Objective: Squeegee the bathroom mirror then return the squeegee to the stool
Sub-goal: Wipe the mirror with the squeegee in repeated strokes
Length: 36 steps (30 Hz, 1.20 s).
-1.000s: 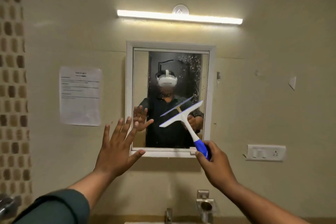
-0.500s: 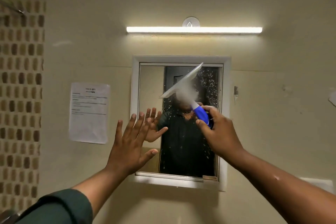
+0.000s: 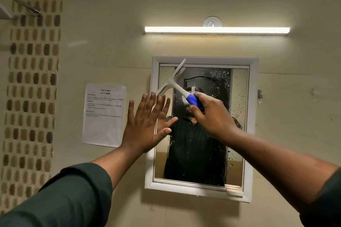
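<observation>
A white-framed mirror hangs on the beige wall, with water drops on its right part. My right hand grips the blue handle of a white squeegee. Its blade lies steeply tilted over the mirror's upper left corner, the top end reaching the frame. My left hand is raised with fingers spread and straight, in front of the mirror's left frame edge, holding nothing. Its fingertips hide the blade's lower end. The stool is out of view.
A lit tube light runs above the mirror. A printed paper sheet is stuck on the wall to the left. A mosaic tile strip covers the far left, with a metal fitting at the top.
My right hand carried the squeegee from the mirror's lower right up to its upper left corner, and the blade turned steeper. The view tilted upward. My left hand stays spread near the frame.
</observation>
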### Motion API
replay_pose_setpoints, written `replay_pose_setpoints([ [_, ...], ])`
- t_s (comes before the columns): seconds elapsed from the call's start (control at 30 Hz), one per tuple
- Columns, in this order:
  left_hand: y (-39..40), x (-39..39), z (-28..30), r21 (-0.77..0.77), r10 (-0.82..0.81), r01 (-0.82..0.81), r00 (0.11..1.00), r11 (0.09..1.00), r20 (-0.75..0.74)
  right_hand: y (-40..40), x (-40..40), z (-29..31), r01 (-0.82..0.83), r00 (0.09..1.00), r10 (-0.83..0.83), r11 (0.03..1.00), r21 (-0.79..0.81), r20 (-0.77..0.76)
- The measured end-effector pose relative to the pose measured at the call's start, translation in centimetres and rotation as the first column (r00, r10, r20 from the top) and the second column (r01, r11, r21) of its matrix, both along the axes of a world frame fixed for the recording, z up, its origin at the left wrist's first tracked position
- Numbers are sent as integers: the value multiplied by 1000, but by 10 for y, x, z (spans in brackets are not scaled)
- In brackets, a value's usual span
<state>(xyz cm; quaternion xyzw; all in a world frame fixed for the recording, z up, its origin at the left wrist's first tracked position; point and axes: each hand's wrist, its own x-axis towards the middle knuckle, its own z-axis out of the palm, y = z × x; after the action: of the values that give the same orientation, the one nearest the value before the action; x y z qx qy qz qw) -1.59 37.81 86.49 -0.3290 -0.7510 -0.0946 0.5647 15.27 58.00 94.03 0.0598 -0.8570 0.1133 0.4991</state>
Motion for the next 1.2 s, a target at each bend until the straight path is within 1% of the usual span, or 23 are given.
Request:
replay_pose_setpoints([
  [0.13, 0, -1, -5, 3, -21, 21, 1000, 1000, -8, 2, -3, 14, 88, 994, -98, 980, 180, 45],
  [0.2, -2, -3, -9, 2, -25, 25, 1000, 1000, -13, 4, -2, 23, 126, 987, -149, 950, 287, 57],
  [0.37, -5, -5, -12, 2, -1, 1, 999, 1000, -41, 16, 5, 46, 160, 978, -202, 869, 469, 42],
  [0.47, -5, -4, -10, 14, 6, -5, 999, 1000, -50, 18, 9, 56, 154, 979, -202, 825, 543, 30],
  [0.57, -3, -2, -7, 34, -11, 12, 1000, 999, -29, 20, 8, 62, 153, 978, -207, 782, 604, 21],
  [0.67, -3, 1, -5, 35, -10, 11, 1000, 999, -25, 24, 6, 64, 166, 974, -225, 763, 625, 15],
  [0.83, -1, -1, -4, 27, 6, -5, 1000, 1000, -28, 31, 4, 68, 162, 976, -215, 794, 585, 22],
  [1.0, 5, 0, -1, 19, 3, -2, 999, 1000, -37, 37, 1, 70, 144, 980, -196, 788, 598, 22],
  [1.2, 20, 5, 6, -2, -10, 10, 997, 1000, -72, 50, 3, 64, 130, 978, -201, 807, 576, 61],
])
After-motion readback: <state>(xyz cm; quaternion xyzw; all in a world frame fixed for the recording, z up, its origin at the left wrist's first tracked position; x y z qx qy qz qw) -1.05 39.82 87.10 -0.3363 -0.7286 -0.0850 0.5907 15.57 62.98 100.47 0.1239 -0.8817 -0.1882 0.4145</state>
